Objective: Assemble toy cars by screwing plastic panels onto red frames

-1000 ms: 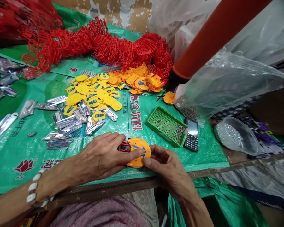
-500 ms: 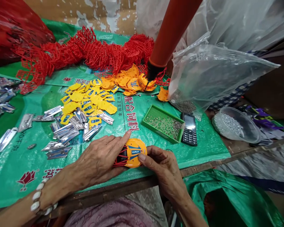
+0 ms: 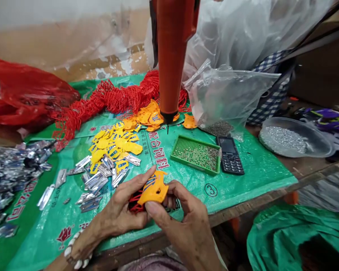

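An orange curved plastic cover [image 3: 156, 188] with a blue label and a small hole is held at the table's front, tilted with its edge towards me. My left hand [image 3: 124, 205] closes round its left side, over thin red plastic strips [image 3: 135, 202]. My right hand [image 3: 183, 214] pinches the right side, thumb on the lower edge and fingers behind. What lies under the cover is mostly hidden. Just beyond are yellow plastic pieces [image 3: 113, 143] and silver blade-like pieces [image 3: 94, 181].
An orange electric screwdriver [image 3: 173, 56] hangs over more orange covers [image 3: 148, 114]. Nearby are a green tray of small screws [image 3: 196, 154], a black phone [image 3: 231, 155] and a plastic bowl [image 3: 319, 145]. Red plastic frames [image 3: 118, 96] lie in a row behind.
The orange cover has gone from lying nearly flat to tilted up. My right fingers have shifted to its lower right edge. The view has swung left and up.
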Demonstrator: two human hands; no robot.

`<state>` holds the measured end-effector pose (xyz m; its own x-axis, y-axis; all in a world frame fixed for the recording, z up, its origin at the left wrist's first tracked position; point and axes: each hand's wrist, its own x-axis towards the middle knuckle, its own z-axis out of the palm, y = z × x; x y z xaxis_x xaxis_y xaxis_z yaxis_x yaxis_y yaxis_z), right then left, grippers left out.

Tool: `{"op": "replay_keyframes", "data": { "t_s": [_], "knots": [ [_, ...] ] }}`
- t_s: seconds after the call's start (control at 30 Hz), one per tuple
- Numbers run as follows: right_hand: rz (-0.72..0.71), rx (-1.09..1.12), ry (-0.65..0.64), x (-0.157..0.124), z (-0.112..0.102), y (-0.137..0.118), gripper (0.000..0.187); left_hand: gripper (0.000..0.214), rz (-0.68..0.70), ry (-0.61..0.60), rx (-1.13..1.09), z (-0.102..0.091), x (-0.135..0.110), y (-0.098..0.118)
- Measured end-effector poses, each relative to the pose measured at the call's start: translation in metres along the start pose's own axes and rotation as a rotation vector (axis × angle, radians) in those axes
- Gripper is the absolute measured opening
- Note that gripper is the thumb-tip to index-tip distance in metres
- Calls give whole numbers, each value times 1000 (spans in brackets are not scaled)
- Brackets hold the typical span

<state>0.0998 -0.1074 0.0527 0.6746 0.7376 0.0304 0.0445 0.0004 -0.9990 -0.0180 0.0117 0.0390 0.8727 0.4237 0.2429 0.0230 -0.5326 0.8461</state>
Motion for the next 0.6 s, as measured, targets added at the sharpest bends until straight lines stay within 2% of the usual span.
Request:
{"op": "replay_keyframes", "data": {
  "t_s": [0.07,0.13,0.17,0.27,0.33,0.4,0.47,0.53,0.6],
  "knots": [
    [37,89,-142,1,-2,-2,15,69,-238,-55,-285,-5,2,3],
    [50,133,-204,3,-7,-3,16,67,-439,-96,-556,-5,1,2],
    [27,121,-186,5,-12,-5,14,67,-514,-107,-680,-4,-1,0],
    [-137,-12,-16,14,-26,-8,9,63,-668,-106,-971,3,-8,-9],
    [-223,-99,24,24,-34,-10,16,61,-728,-139,-1060,7,-12,-13],
    [-216,-120,-44,34,-39,-11,28,65,-734,-184,-1076,11,-12,-14],
    [-113,-85,-183,42,-39,-11,32,71,-702,-198,-1060,15,-9,-10],
    [20,-31,-331,48,-37,-11,26,75,-671,-195,-1041,19,-4,-3],
    [102,-12,-416,51,-34,-11,18,77,-641,-210,-944,22,1,4]
  ]
}}
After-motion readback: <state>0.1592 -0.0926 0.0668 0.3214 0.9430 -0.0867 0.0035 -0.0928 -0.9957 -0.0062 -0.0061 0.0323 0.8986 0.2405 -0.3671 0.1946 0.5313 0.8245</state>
